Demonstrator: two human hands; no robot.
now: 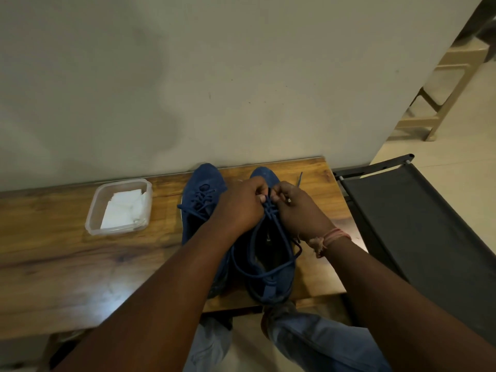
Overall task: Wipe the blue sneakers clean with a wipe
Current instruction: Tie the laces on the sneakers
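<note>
Sitting side by side, 2 blue suede sneakers (204, 200).

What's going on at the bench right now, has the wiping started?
Not yet. A person sits at a wooden bench with two blue sneakers on it. Both hands, the left hand and the right hand, pinch the laces of the right sneaker near the toe end. The left sneaker sits beside it, partly under the left forearm. The white wipes lie untouched in a clear plastic container further left.
</note>
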